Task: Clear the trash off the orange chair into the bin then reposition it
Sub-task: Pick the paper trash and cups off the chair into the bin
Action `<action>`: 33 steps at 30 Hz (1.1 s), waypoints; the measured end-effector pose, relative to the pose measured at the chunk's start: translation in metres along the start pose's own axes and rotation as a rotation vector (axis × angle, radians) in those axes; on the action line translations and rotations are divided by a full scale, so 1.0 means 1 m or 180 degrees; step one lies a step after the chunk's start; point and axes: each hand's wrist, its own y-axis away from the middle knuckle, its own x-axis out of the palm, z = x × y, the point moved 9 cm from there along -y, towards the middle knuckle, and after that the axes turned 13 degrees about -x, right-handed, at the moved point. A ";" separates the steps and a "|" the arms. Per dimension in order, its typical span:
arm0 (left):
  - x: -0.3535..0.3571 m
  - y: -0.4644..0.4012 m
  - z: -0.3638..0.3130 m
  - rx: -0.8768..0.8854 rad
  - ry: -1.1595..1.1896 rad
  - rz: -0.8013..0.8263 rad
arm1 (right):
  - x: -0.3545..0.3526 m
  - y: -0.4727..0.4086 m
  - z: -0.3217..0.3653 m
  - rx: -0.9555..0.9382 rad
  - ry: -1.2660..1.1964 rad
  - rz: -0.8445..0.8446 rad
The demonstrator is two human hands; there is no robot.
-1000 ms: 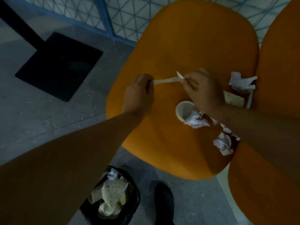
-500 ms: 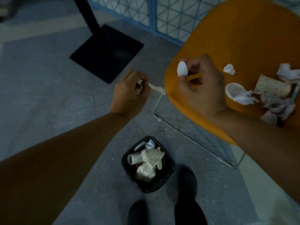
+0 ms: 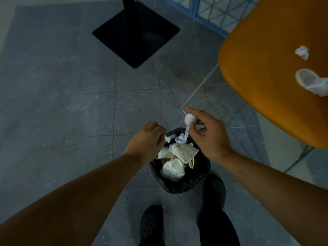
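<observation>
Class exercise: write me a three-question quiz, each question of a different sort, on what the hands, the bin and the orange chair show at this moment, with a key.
1. True or false: the black bin is empty.
2. What does the right hand hold? A) a white plastic spoon B) a patterned cup C) nothing
3. Fill in: a crumpled paper and a white cup lie on the orange ____.

Key
1. False: it holds patterned paper cups.
2. A. The left hand pinches a small white scrap over the bin.
3. chair
</observation>
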 end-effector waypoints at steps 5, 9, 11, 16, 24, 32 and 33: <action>0.072 -0.017 0.022 -0.0194 -0.0529 0.0455 | 0.011 0.004 -0.021 -0.0129 -0.0023 -0.0327; 0.096 -0.024 0.042 -0.0535 -0.0465 0.0663 | 0.048 0.006 -0.061 0.0155 -0.0118 -0.0060; 0.095 -0.022 0.048 -0.0573 -0.0382 0.0659 | 0.077 0.014 -0.089 0.0444 -0.0019 0.0541; 0.060 -0.019 0.051 -0.0727 -0.0224 0.0422 | 0.082 0.030 -0.100 0.0638 0.0148 0.1083; -0.010 -0.058 -0.027 -0.0276 -0.0081 0.0209 | -0.004 -0.005 -0.041 0.0371 0.0180 0.0665; -0.083 -0.122 -0.145 0.0135 -0.0183 0.0162 | -0.132 -0.072 0.034 0.0057 0.0335 0.0008; -0.090 -0.130 -0.161 0.0210 -0.0174 0.0159 | -0.149 -0.078 0.040 0.0051 0.0337 -0.0113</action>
